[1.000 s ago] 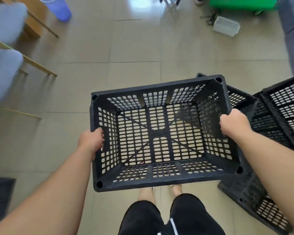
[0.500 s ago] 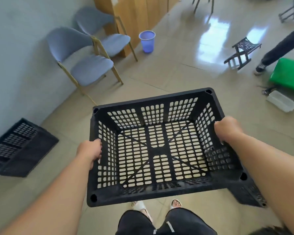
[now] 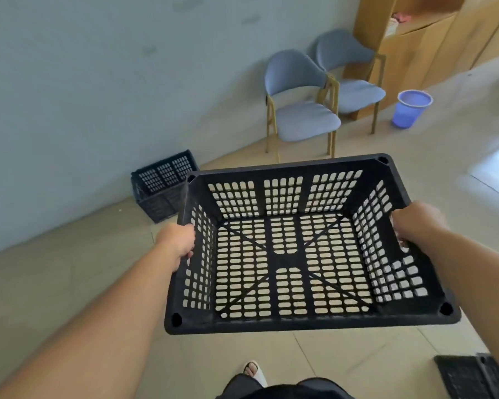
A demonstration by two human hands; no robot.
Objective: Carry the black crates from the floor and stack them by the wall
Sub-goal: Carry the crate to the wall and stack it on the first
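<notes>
Crate in carriage: one black perforated crate (image 3: 308, 321) is held clear of the tiled floor (image 3: 69, 269), open side up, in front of the person's body. Its far edge is tipped slightly downward and away. Floor tiles show through the slotted base.

Left hand (image 3: 177, 240) grips the left short wall at about mid-length. The fingers are curled over the rim, with fingertips visible on the inner face. Right hand (image 3: 415, 223) grips the opposite short wall the same way, and its fingertips show through the handle cut-out. Both forearms are extended, and the load hangs between them.

Second black crate (image 3: 162, 185) stands on the floor against the pale wall (image 3: 98, 82), ahead and to the left. The carried crate's far left corner overlaps it in view. Whether its open side faces up cannot be told. Part of a further black crate (image 3: 473, 375) lies on the floor at lower right, cut off by the frame edge.

Two blue chairs (image 3: 300, 110) with wooden legs stand side by side along the wall to the right. A purple bin (image 3: 411, 109) sits beside them, near a wooden cabinet (image 3: 429, 38). One sandalled foot (image 3: 254, 372) shows below the carried crate.
</notes>
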